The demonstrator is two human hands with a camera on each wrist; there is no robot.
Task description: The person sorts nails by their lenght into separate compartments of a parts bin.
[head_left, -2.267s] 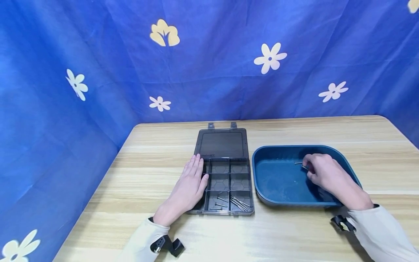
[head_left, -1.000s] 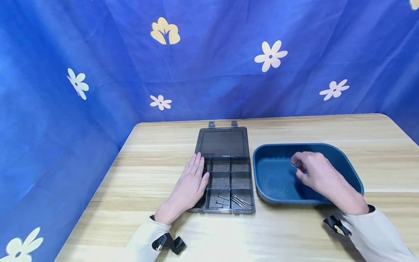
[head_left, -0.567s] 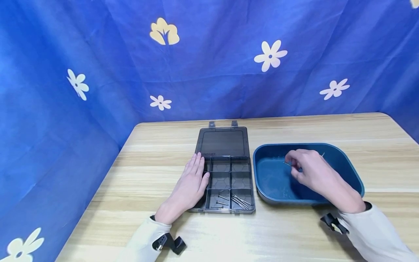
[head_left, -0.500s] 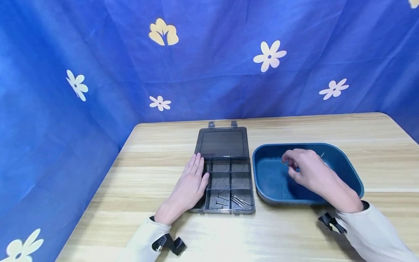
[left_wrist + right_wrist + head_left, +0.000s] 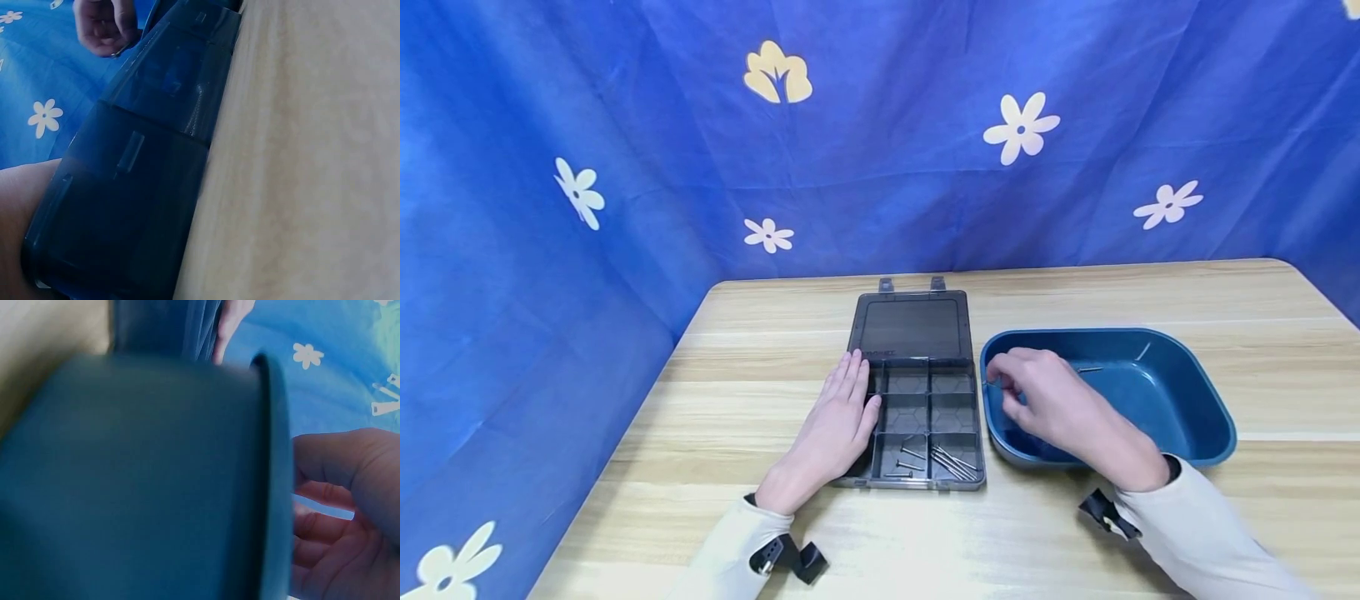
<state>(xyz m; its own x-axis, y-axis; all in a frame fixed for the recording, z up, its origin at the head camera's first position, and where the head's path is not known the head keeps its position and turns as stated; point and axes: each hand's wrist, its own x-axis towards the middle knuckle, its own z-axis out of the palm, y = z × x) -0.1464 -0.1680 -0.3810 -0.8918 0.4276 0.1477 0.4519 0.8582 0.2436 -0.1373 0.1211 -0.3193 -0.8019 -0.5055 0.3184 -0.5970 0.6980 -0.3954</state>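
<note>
My left hand (image 5: 829, 427) lies flat with straight fingers over the left column of a dark, see-through compartment box (image 5: 904, 414), hiding much of it. Short screws (image 5: 910, 465) lie in the bottom middle compartment, and several longer screws (image 5: 951, 463) in the bottom right one. Over the left end of a blue bin (image 5: 1138, 408), my right hand (image 5: 1052, 404) pinches a small screw (image 5: 990, 383) between thumb and fingertips. Its tip also shows under the fingers in the left wrist view. Another screw (image 5: 1090, 369) lies on the bin floor, behind that hand.
The box's lid (image 5: 912, 327) is folded back flat on the wooden table (image 5: 760, 333), its two latches pointing away. The bin stands just right of the box, its raised rim between them. A blue flowered curtain (image 5: 880, 167) hangs behind the table.
My right hand has picked up a screw from the bin floor and moved left with it to the bin's left end. My left hand has stayed in place on the box.
</note>
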